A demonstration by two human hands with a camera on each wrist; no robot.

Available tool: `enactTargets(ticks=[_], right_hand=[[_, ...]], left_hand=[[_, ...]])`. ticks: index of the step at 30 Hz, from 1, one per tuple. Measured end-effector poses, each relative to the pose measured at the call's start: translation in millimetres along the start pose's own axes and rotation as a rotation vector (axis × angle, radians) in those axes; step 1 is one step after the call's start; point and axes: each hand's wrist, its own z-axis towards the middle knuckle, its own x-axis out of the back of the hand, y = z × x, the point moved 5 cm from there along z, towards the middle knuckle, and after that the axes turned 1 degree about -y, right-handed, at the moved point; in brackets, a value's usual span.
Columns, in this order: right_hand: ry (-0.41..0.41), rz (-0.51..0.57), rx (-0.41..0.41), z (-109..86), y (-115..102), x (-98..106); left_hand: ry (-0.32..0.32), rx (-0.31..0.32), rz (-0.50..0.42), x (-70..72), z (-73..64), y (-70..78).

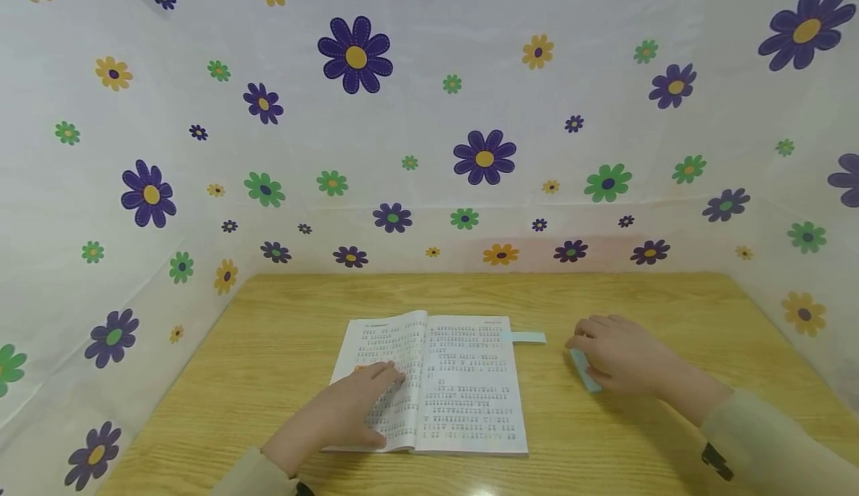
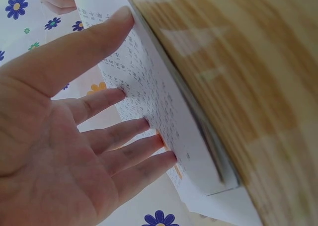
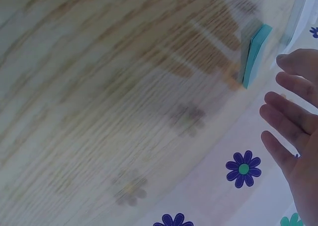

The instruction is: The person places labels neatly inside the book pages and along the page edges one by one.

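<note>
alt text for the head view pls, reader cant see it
A person's left hand rests on the left page of an open book, the right hand by a light blue pad. A light blue strip juts from the right page; flowered cloth stands behind the wooden table.

The head camera, farthest off, looked forward and down over the light-brown wood-grain table (image 1: 590, 436) towards the white flower-printed cloth (image 1: 416, 4). The left wrist camera, rolled sideways, looked closely past the left hand (image 2: 74, 136) along the white printed paper book (image 2: 144, 82). The right wrist camera faced across the table, the right hand (image 3: 304, 119) at its right edge. The head view shared the book with the left, the narrow blue-green paper strips (image 3: 253, 57) with the right.
</note>
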Motion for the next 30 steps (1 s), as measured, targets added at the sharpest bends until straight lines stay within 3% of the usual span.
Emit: enactTargets(ticks=[11,23,30], right_hand=[[0.031,-0.01,0.028,-6.8,0,-1],[-0.057,0.057,-0.04,-10.2,2,-8],[-0.039,0.053,-0.027,-10.8,2,-9]], left_hand=[[-0.001,0.0,-0.004,-1.1,0.0,0.0],[0.001,0.001,-0.008,-1.9,0.2,-1.6],[0.003,0.004,-0.011,-2.0,0.2,-1.6]])
